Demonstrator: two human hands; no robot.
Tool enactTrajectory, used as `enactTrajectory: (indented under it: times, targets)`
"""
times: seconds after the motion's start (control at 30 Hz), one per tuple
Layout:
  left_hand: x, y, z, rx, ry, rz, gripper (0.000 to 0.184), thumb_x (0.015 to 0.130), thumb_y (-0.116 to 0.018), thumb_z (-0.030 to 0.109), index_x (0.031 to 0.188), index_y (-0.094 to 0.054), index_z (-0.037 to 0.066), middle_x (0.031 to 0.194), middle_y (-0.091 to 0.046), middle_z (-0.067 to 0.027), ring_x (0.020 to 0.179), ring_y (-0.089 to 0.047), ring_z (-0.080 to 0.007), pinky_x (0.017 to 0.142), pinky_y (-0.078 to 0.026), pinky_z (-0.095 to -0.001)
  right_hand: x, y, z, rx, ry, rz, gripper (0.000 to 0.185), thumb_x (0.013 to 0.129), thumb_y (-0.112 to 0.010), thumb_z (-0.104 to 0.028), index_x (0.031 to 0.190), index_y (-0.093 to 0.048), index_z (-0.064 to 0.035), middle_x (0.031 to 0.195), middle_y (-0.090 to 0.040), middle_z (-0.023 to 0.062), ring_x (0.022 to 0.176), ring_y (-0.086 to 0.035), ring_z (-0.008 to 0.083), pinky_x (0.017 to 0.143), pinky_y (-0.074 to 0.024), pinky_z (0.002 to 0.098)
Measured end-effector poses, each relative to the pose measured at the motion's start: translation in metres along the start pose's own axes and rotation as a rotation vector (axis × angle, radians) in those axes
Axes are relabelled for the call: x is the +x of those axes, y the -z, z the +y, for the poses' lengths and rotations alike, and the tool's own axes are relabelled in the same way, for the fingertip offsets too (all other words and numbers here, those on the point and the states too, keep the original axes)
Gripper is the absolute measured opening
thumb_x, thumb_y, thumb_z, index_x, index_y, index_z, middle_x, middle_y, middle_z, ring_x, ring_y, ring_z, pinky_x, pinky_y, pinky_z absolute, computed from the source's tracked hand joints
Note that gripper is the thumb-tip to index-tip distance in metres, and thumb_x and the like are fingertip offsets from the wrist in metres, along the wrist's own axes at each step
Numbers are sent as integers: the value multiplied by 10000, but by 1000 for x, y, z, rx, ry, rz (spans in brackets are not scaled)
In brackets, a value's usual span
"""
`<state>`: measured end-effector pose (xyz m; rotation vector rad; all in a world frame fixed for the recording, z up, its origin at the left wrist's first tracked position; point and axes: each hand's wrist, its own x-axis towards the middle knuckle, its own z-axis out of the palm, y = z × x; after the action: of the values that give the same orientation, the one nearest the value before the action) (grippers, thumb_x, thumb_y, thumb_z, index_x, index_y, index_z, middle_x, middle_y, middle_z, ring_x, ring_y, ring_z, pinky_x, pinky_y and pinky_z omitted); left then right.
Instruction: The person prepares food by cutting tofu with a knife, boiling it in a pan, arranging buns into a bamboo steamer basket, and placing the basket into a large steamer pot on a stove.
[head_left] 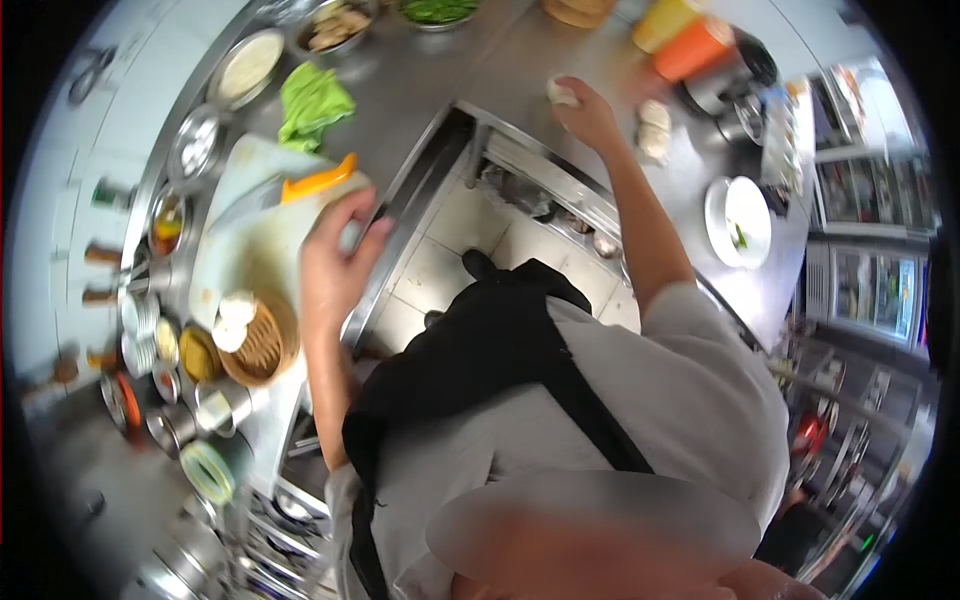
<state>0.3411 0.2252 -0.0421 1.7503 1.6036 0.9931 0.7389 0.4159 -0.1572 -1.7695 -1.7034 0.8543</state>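
Note:
My right hand [588, 115] reaches over the steel counter, its fingers closed on a white dough bun [562, 93]. More pale buns [654, 130] lie in a short row to its right. My left hand [340, 245] is held above the edge of the cutting board [235, 190], thumb and fingers apart; I make out nothing held in it. Beyond it, a knife with an orange handle [315, 184] rests on the board. Nearer me is a round bamboo steamer [285, 325] with white buns [235, 315] in its left part.
A green cloth [312, 105] lies behind the board. Bowls of food, including chopped greens [438, 10], line the back and left. At right stand a white bowl [738, 222] and an orange-labelled container [695, 48]. A gap with tiled floor [430, 260] separates the counter's two arms.

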Motion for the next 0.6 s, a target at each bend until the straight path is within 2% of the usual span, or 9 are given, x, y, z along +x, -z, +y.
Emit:
enactTrajectory:
  times: [0.03, 0.13, 0.23, 0.3, 0.33, 0.37, 0.43, 0.5, 0.6]
  targets:
    - [6, -15, -7, -24, -98, 49, 485, 896, -776, 192, 1323, -614, 28, 1120, -698, -125, 979, -648, -166, 851, -514, -325, -17, -2, -18, 340, 61, -162, 575, 801, -691, -260, 1346, -619, -90, 1319, -634, 105, 1223, -587, 268, 1042, -474, 384]
    - [21, -58, -20, -485, 243, 4, 651, 975, -645, 454, 1430, -492, 15, 1156, -680, -146, 994, -646, -201, 872, -511, -339, -74, -11, -97, 920, 185, -718, 578, 780, -682, -142, 1335, -602, -4, 1354, -607, 93, 1261, -559, 227, 1074, -428, 362]
    - [11, -42, -20, -1254, 379, -544, 728, 1032, -370, 636, 1387, -512, 16, 1136, -694, -166, 879, -698, -229, 786, -516, -320, -91, -15, -177, 390, 653, -838, 564, 875, -646, -186, 1409, -544, -36, 1379, -597, 116, 1317, -536, 254, 1089, -435, 396]
    - [3, -29, -29, -1402, 143, -367, 541, 1045, -517, 446, 1409, -505, 46, 1217, -671, -170, 1011, -691, -245, 851, -527, -342, -95, -46, -209, 642, 580, -671, 562, 918, -638, -235, 1436, -512, -55, 1386, -594, 119, 1316, -541, 254, 1085, -442, 403]
    - [-2, -27, -26, -1397, 136, -350, 541, 1045, -517, 446, 1409, -505, 46, 1217, -671, -170, 1011, -691, -245, 851, -527, -342, -98, -60, -222, 884, 471, -489, 564, 961, -631, -284, 1462, -480, -75, 1394, -592, 122, 1316, -546, 254, 1081, -448, 409]
    - [-5, -25, -6, -1176, 64, -40, 510, 999, -611, 331, 1412, -503, 52, 1270, -644, -178, 1075, -666, -259, 897, -521, -362, -99, -73, -228, 883, 483, -505, 564, 961, -631, -284, 1462, -480, -75, 1394, -592, 122, 1316, -546, 254, 1081, -448, 409]
    - [-10, -17, 1, -936, -12, 278, 528, 953, -705, 217, 1414, -502, 57, 1323, -618, -186, 1138, -642, -274, 942, -516, -382, -98, -106, -232, 1513, -116, -981, 470, 991, -653, -253, 1408, -487, -113, 1279, -637, 58, 1203, -611, 184, 1012, -508, 371]
    - [-21, -8, -9, -59, -246, 334, 691, 819, -816, 77, 1423, -484, 40, 1369, -574, -186, 1229, -586, -296, 1016, -485, -398, -111, -143, -248, 1505, -122, -717, 409, 1004, -645, -261, 1351, -510, -92, 1245, -639, 58, 1119, -641, 177, 937, -543, 387]
    - [-43, -3, -10, -18, -110, 529, 662, 784, -868, 192, 1319, -518, 18, 1229, -610, -169, 1102, -607, -279, 934, -500, -385, -134, -166, -275, 1244, 93, -568, 448, 989, -664, -173, 1388, -486, -77, 1239, -630, 64, 1122, -618, 161, 944, -526, 347]
